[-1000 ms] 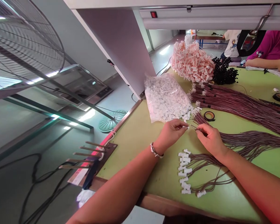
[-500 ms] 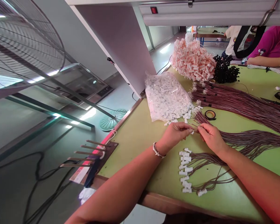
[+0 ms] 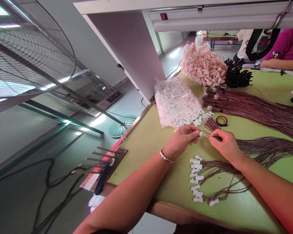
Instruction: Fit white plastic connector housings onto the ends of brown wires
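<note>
Between thumb and fingers, my left hand (image 3: 187,136) pinches a small white connector housing (image 3: 201,133). My right hand (image 3: 223,141) is closed on a thin brown wire (image 3: 205,136), whose end reaches toward the housing; whether it sits inside I cannot tell. Below my hands, several wires with white connectors (image 3: 197,178) on their ends lie in a column on the green table (image 3: 141,143). A bundle of brown wires (image 3: 266,144) runs off to the right, partly behind my right forearm. Just beyond my hands lies a clear bag of white housings (image 3: 177,102).
A roll of black tape (image 3: 221,121) lies near the wire bundles. Farther back are a heap of pinkish-white connectors (image 3: 205,65), a pile of black parts (image 3: 238,73) and a person's purple sleeve (image 3: 285,47). A pronged rack (image 3: 112,164) stands at the left edge, beside a large fan (image 3: 34,48).
My hands have drawn slightly apart, so more of the wire shows between them. The white housing is now held more upright at my left fingertips. The whole view has shifted slightly.
</note>
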A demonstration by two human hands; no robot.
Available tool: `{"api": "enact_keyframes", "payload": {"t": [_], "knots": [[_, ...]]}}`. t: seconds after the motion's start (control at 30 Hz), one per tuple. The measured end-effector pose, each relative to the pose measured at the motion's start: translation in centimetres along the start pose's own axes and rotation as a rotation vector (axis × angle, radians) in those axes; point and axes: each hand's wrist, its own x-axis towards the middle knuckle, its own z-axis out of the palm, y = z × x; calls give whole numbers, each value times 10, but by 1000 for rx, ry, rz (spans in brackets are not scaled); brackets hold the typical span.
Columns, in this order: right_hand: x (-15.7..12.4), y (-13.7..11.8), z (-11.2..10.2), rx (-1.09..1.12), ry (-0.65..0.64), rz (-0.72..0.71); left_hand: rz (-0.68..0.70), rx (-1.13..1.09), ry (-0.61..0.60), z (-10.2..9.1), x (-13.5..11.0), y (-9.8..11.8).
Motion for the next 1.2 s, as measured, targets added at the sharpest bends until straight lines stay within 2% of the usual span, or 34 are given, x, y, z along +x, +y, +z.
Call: {"api": "enact_keyframes", "payload": {"t": [0.13, 0.3, 0.4, 0.57, 0.67, 0.8, 1.0, 1.1, 1.2], "knots": [[-4, 3, 3, -89, 29, -74, -24, -30, -23, -2, 1, -1], [-4, 6, 3, -120, 44, -94, -40, -32, -39, -4, 2, -3], [-4, 6, 3, -187, 40, -117, -18, 12, -42, -3, 2, -4], [-5, 5, 0, -433, 56, -266, 33, 147, -7, -1, 0, -3], [-4, 7, -2, -449, 64, -280, 68, 208, 7, 1, -2, -1], [-3, 11, -4, -332, -13, -200, 184, 265, 55, 4, -3, 0], [-1, 11, -3, -94, -117, -20, 199, 341, 62, 4, -2, -4], [2, 6, -2, 41, -173, 102, 319, 492, 70, 4, -2, -6], [3, 2, -1, 176, -225, 218, 477, 630, 23, 6, -2, -5]]}}
